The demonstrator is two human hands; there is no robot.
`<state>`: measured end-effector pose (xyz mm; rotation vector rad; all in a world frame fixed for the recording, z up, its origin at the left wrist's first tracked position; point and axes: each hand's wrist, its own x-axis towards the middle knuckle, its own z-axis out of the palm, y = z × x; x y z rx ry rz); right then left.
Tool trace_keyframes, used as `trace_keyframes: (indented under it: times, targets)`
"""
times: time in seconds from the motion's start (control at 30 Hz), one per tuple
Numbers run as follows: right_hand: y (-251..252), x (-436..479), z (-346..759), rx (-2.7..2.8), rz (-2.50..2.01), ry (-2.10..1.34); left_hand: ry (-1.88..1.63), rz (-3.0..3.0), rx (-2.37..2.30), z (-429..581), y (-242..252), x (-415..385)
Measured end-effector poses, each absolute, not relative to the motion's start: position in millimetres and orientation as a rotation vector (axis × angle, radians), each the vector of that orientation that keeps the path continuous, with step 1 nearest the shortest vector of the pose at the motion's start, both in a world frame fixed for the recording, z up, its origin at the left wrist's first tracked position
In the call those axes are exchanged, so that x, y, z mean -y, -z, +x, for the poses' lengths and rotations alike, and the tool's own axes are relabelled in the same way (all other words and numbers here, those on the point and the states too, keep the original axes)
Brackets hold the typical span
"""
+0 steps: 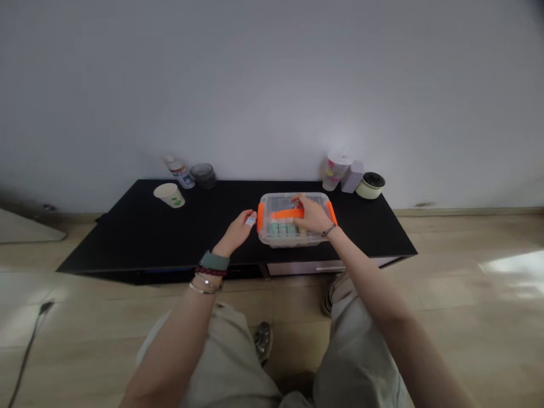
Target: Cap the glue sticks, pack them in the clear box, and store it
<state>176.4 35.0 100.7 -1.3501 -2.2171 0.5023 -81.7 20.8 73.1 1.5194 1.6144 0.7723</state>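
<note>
A clear plastic box (280,231) with orange latches and an orange handle stands on the low black table (140,238), holding small green-and-white items. My right hand (312,215) lies on the lid, its fingers closed round the orange handle (285,213). My left hand (240,228) rests at the box's left side, fingertips by the left orange latch (260,216), fingers loosely curled. A bandage wraps one left fingertip. A watch and bracelets sit on my left wrist.
A paper cup (170,195), a small bottle (180,171) and a dark glass jar (203,174) stand at the table's back left. A printed cup (335,171), a white box (352,175) and a round tin (370,185) stand at the back right. Wooden floor surrounds the table.
</note>
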Motion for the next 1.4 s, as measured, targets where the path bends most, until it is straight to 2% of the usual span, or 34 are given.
trace_keyframes:
  times: [0.17, 0.27, 0.4, 0.53, 0.7, 0.83, 0.97, 1.13, 1.3, 1.4]
  targets:
    - [-89, -45, 180, 2.26, -1.295, -0.494, -0.798, 1.452, -1.518, -73, -52, -37]
    - [-93, -43, 196, 2.301, -1.32, -0.353, -0.755, 1.546, -1.552, -71, -49, -46]
    - [-98, -34, 230, 2.071, -1.792, -0.046, -0.664, 1.627, -1.63, -70, -50, -51]
    - [-94, -27, 246, 1.954, -2.15, -0.237, -0.577, 1.669, -1.715, -66, -59, -48]
    - [-87, -33, 245, 1.961, -2.216, -0.251, -0.417, 1.731, -1.844, -59, -75, -41]
    - [-83, -40, 256, 1.886, -2.255, -0.463, -0.417, 1.735, -1.858, -58, -77, -41]
    - [-88, -39, 251, 1.798, -2.039, -0.213, -0.413, 1.745, -1.884, -58, -75, -41]
    - [-93, -34, 216, 2.282, -1.427, -0.169, -0.382, 1.765, -1.894, -55, -80, -39]
    - [-87, -38, 200, 2.449, -1.405, -0.112, -0.356, 1.754, -1.909, -59, -76, -40]
    - [-83, -42, 200, 2.454, -1.421, -0.097, -0.539, 1.709, -1.795, -64, -60, -46]
